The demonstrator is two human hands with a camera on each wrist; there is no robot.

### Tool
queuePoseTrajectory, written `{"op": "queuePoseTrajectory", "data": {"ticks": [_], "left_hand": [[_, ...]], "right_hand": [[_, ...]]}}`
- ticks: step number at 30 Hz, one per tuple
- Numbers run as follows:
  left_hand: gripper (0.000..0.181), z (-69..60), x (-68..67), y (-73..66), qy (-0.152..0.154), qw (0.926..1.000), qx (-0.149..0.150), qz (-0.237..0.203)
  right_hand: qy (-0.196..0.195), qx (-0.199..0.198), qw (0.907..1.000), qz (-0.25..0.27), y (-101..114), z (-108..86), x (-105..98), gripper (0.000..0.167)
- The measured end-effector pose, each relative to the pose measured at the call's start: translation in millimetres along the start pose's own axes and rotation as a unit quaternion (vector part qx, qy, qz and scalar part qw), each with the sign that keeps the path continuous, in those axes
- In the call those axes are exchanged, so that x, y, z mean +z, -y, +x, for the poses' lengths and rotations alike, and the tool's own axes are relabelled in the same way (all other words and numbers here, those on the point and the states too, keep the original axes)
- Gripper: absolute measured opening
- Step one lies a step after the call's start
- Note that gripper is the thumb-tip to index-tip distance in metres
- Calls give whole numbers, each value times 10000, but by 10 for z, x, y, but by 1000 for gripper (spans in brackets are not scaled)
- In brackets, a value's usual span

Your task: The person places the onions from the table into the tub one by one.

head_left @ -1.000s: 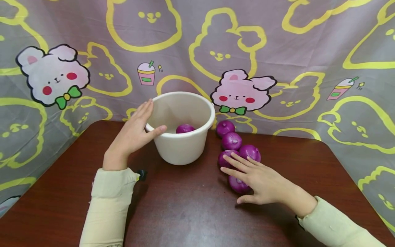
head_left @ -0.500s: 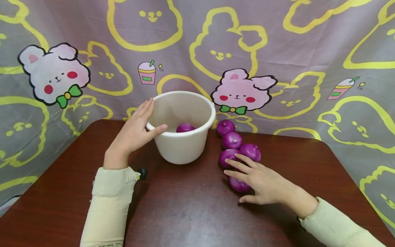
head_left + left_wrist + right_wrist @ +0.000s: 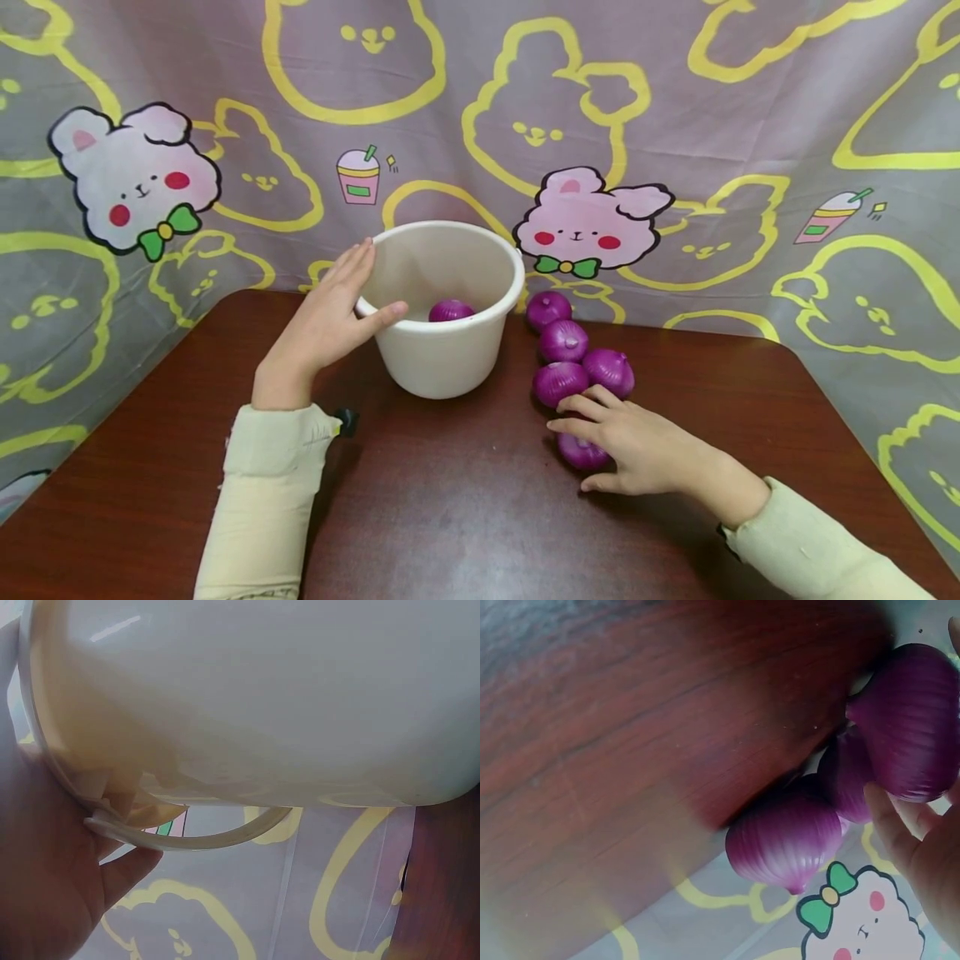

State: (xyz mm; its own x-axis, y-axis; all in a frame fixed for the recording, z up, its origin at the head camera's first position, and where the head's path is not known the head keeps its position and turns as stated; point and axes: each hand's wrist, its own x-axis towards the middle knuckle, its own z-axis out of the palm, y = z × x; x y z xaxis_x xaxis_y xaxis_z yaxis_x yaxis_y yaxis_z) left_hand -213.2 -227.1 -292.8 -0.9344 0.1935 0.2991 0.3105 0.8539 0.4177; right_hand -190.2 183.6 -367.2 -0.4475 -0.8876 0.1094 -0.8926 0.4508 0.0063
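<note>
Right hand (image 3: 637, 446), half closed, curves round the nearest onion (image 3: 581, 452) on the table (image 3: 450, 492); firmness of hold cannot be told. Advisable: oppose thumb and fingers, lift clear of the four onions (image 3: 560, 384) beyond. Left hand (image 3: 318, 325), fingers spread, holds the bucket (image 3: 442, 362) by its rim; even pressure should prevent tipping. Another onion (image 3: 451, 311) shows inside.

Can pass between white round plastic bucket (image 3: 442, 358) and row of purple round onions (image 3: 564, 342), over dark-red wooden worktop (image 3: 457, 492). Narrows at farthest onion (image 3: 547, 311). Blocked behind by grey fabric backdrop (image 3: 697, 125) with yellow cartoon outlines. Can enter bucket from above, past one onion inside (image 3: 450, 312); obstructed at left rim by left hand (image 3: 318, 329). Cut off over nearest onion (image 3: 579, 452) by right hand (image 3: 637, 446). Can cross worktop front freely.
</note>
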Motion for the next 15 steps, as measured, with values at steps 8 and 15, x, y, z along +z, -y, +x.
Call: {"op": "queuePoseTrajectory", "data": {"ticks": [8,15], "left_hand": [[102,10,-1,0,-12,10000,55,9],[102,10,2,4,-11,10000,76,39]], "right_hand": [[205,156,9991,336,-25,23,18,69],[241,182,9990,330,-38,50,27,65]]}}
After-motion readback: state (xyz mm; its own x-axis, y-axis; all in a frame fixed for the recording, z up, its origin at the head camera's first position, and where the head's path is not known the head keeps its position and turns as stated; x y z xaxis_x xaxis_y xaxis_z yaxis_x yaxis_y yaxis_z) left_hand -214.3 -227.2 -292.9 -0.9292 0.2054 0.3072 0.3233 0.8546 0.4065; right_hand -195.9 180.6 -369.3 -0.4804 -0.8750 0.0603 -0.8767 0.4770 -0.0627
